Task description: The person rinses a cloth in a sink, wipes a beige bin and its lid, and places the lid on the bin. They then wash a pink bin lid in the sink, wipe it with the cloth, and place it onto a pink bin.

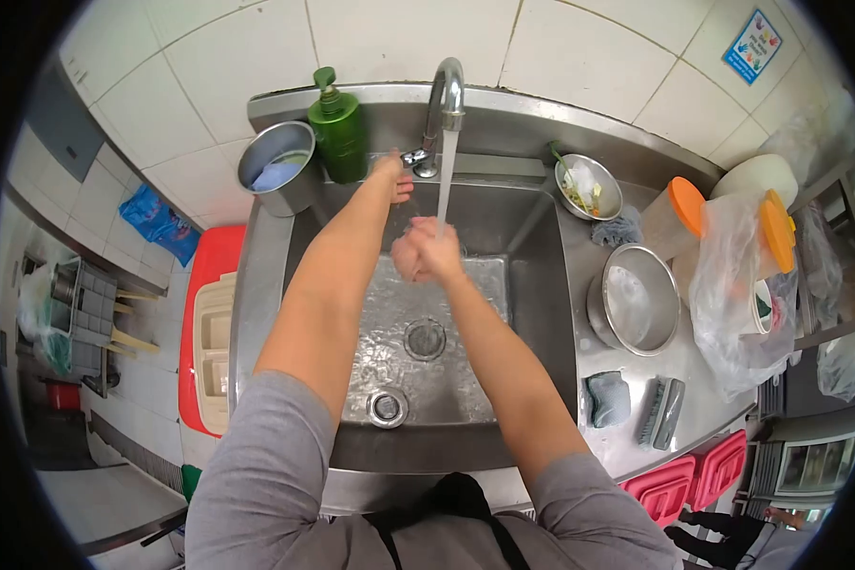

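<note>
My left hand [396,179] is at the faucet handle [414,157], thumb side against it and the lower fingers loosely bent. Water pours from the curved metal faucet [452,85] in a steady stream. Beneath it, my right hand [435,249] is closed, its fingers curled around something pinkish that I cannot make out. Both arms reach over a steel sink [541,285], its bottom covered by shallow, rippling water. A round drain strainer [387,408] and a second round drain piece [425,339] show there.
Left of the faucet stand a green pump bottle [339,133] and a metal pot [279,198]. Along the right counter are a small bowl with scraps [612,201], a larger steel bowl [672,313], a grey sponge [607,399], a brush [663,413] and orange-lidded containers [668,217].
</note>
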`<action>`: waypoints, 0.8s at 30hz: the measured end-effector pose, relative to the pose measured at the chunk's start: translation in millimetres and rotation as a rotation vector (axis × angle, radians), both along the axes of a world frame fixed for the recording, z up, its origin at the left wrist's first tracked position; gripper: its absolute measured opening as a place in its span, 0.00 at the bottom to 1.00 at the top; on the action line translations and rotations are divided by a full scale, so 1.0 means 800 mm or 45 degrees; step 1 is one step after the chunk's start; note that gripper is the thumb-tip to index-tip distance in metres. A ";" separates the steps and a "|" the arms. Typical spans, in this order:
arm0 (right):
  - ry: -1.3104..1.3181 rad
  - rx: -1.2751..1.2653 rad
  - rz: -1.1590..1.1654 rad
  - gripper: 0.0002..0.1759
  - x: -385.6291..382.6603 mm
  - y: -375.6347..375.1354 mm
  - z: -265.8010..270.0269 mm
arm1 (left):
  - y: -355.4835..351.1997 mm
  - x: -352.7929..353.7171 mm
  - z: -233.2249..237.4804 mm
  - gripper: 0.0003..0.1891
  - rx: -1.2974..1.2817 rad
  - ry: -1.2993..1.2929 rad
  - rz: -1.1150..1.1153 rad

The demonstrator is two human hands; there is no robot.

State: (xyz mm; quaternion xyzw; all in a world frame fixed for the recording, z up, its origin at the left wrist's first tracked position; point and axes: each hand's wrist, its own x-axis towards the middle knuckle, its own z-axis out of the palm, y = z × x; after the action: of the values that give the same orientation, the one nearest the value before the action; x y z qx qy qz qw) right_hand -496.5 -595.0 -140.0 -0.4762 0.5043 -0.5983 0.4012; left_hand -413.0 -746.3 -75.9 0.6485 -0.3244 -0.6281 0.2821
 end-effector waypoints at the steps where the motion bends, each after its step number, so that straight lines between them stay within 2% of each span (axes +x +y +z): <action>1: 0.078 0.078 -0.006 0.15 0.001 -0.001 -0.008 | -0.010 -0.007 -0.005 0.18 0.036 0.126 0.103; 2: 0.083 0.088 -0.017 0.15 -0.005 -0.001 -0.004 | -0.024 -0.013 -0.015 0.16 0.077 0.249 0.208; 4: 0.392 -0.013 0.138 0.19 -0.012 0.006 0.006 | -0.077 -0.015 -0.064 0.11 -0.028 0.502 0.311; 5: 0.390 0.018 0.141 0.19 -0.016 0.012 0.008 | -0.057 -0.019 -0.061 0.14 -0.436 0.330 0.257; 6: 0.084 -0.035 0.208 0.18 -0.021 0.014 0.011 | -0.027 -0.016 -0.048 0.17 -0.841 0.146 0.200; 7: -0.226 -0.088 0.269 0.17 -0.024 0.015 0.011 | 0.002 -0.002 -0.049 0.17 -0.814 0.136 0.209; 8: -0.228 -0.063 0.278 0.17 -0.028 0.015 0.008 | 0.038 0.011 -0.051 0.23 -0.780 0.072 0.024; 9: -0.082 -0.078 0.256 0.13 -0.032 0.010 0.009 | 0.072 0.023 -0.052 0.29 -0.753 0.016 -0.156; 10: 0.063 -0.095 0.240 0.09 -0.033 0.011 0.010 | 0.111 0.033 -0.056 0.39 -0.463 0.131 -0.225; 11: 0.389 -0.175 0.119 0.05 -0.029 0.022 0.028 | 0.148 0.044 -0.057 0.41 -0.014 0.468 -0.302; 12: 0.393 -0.162 0.154 0.05 -0.023 0.035 0.035 | 0.181 0.055 -0.053 0.38 0.305 0.738 -0.368; 13: 0.735 -0.297 0.213 0.05 -0.015 0.050 0.039 | 0.211 0.063 -0.052 0.36 0.624 1.017 -0.426; 14: 1.077 -0.450 0.277 0.05 -0.005 0.063 0.042 | 0.234 0.062 -0.059 0.36 0.622 1.045 -0.386; 16: 1.039 -0.557 0.350 0.08 0.016 0.107 0.046 | 0.271 0.046 -0.080 0.25 0.431 1.728 0.086; 17: 0.993 -0.665 0.383 0.11 0.022 0.127 0.047 | 0.283 0.039 -0.088 0.25 0.422 1.766 0.131; 18: 1.006 -0.653 0.440 0.11 0.030 0.144 0.045 | 0.298 0.034 -0.095 0.24 0.268 1.709 0.205; 19: 0.563 -0.628 0.306 0.13 0.039 0.160 0.041 | 0.312 0.029 -0.101 0.23 0.119 1.640 0.281; 20: 0.125 -0.577 0.160 0.16 0.046 0.175 0.039 | 0.327 0.024 -0.096 0.23 0.119 1.665 0.330; 21: 0.137 -0.556 0.198 0.16 0.050 0.190 0.043 | 0.341 0.021 -0.083 0.21 -0.011 1.615 0.461; 23: -0.974 0.012 -0.214 0.21 0.058 0.212 0.052 | 0.366 0.025 -0.062 0.19 -0.140 1.563 0.619; 24: -0.961 0.028 -0.193 0.21 0.053 0.215 0.044 | 0.377 0.029 -0.054 0.17 -0.399 1.445 0.573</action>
State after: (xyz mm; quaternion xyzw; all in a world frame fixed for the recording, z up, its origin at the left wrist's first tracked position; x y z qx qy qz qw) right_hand -453.8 -423.0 -104.4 -0.1795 0.3613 -0.7540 0.5184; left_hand -390.1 -444.7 -119.5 0.2176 -0.0680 -0.7447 0.6273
